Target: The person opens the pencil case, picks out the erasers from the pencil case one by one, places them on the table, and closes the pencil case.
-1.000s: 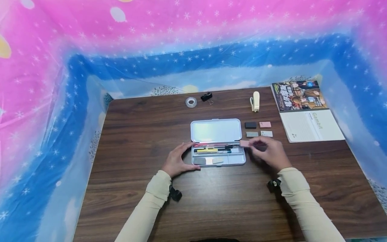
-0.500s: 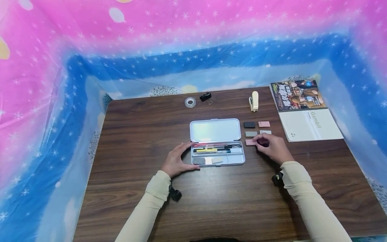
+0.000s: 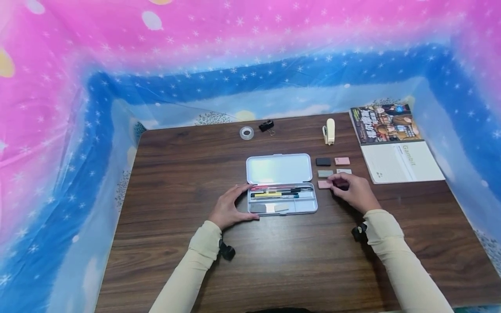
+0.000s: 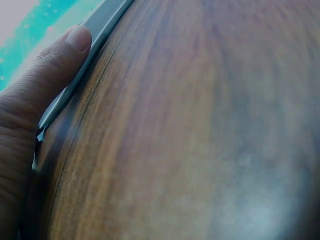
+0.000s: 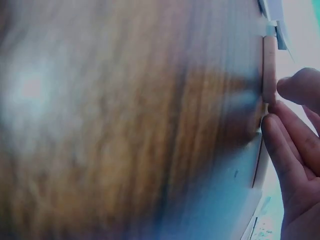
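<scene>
- The desk (image 3: 297,265) is carrying everything, its brown top running out on all sides of the work.
- The pencil case (image 3: 306,205) is lying on it, lid folded back flat towards the far side. Judging by its thin shell: light, fairly stiff, a bit slippery along the smooth rim, liable to slide when nudged; best held by the short ends, clear of the hinge. Its long axis is running left to right, the tray facing up.
- The left hand (image 3: 230,206) is bracing the case's left end, thumb on the near edge, fingers spread well apart from it and reaching the hinge side.
- The right hand (image 3: 354,191) is pinching the right end of a pink eraser (image 3: 324,184), thumb and fingers nearly together on it.
- The pens (image 3: 274,194) are lying lengthwise in the tray, parallel with the case.
- The pink eraser is sitting just right of the case, near side of a grey eraser (image 3: 325,174), apparently flat on the desk. Probably very light, firm but slightly giving, grippy rather than slick, hard to break; short end or long sides should be offering good hold. Its long axis is also running left to right, free end pointing at the case.
</scene>
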Demonstrator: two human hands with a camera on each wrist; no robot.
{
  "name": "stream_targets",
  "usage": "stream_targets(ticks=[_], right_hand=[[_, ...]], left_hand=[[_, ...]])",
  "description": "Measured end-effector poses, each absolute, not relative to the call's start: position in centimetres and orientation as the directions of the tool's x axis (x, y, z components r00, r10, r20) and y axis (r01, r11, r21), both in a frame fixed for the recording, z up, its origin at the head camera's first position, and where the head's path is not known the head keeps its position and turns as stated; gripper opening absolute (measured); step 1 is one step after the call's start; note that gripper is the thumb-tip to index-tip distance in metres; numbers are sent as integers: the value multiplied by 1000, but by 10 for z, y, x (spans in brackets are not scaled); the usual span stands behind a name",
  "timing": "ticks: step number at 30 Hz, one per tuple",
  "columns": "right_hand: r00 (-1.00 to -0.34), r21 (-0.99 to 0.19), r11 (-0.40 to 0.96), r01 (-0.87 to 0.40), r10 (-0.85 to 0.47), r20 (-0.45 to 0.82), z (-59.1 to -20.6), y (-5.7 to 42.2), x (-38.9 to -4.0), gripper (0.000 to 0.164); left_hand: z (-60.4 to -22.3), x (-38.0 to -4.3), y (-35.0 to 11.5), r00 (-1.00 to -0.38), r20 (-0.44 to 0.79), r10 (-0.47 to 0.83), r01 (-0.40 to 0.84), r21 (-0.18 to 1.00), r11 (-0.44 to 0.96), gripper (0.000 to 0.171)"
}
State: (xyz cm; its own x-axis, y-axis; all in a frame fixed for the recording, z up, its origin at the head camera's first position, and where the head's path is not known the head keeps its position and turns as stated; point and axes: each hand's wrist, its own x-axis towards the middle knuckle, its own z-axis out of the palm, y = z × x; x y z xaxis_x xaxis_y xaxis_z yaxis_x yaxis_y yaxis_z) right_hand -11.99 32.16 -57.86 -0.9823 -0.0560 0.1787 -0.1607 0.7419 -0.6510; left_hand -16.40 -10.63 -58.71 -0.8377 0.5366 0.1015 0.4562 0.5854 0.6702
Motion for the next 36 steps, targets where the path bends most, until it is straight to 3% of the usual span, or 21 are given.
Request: stream_targets(ticks=[7,12,17,23,30,36], right_hand=[[-943,-625,735,-264,-59,328,-557,295,-110,21],[-892,-608,666,-432,-217,396,-546,245,-108,26],[-847,-639,557,-531,-387,366,-544,192,-109,24],[-844,-670,552,-497,-488,224,-548,154,-110,21],[-875,-639,637,-432,-466,127,-549,141,-114,24],[-880,-677,628,-384,-471,62,-546,137,-122,24]], left_hand=[[-588,-164,-104,-841,85,535,443,675,590,101],[-587,-164,-104,-841,84,534,442,675,590,101],[-586,-164,-103,-841,96,533,446,681,581,100],[-588,-164,-102,-831,113,544,466,676,571,99],[-587,-162,-103,-842,91,531,437,692,575,97],[-586,-162,-107,-848,89,523,432,687,584,98]])
